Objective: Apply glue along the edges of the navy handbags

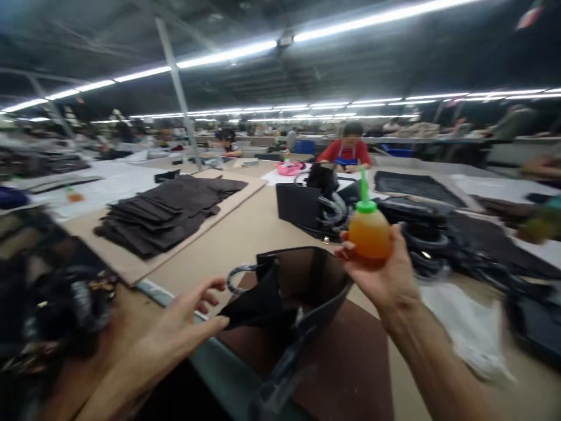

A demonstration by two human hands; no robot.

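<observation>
My right hand (382, 275) is raised over the table and holds a small squeeze bottle (369, 231) of orange liquid with a green nozzle pointing up. Below it stands an open black bag (302, 292) with a curved handle, on a dark brown mat (350, 362). My left hand (184, 324) reaches toward the bag's left edge, fingers spread, its fingertips touching or just short of the black material. The picture is blurred by motion.
A stack of dark brown leather pieces (166, 213) lies on a cardboard sheet at the left. More black bags and handles (324, 204) crowd the middle and right of the table. A person in red (347, 152) sits at the far end. Dark items pile at my left.
</observation>
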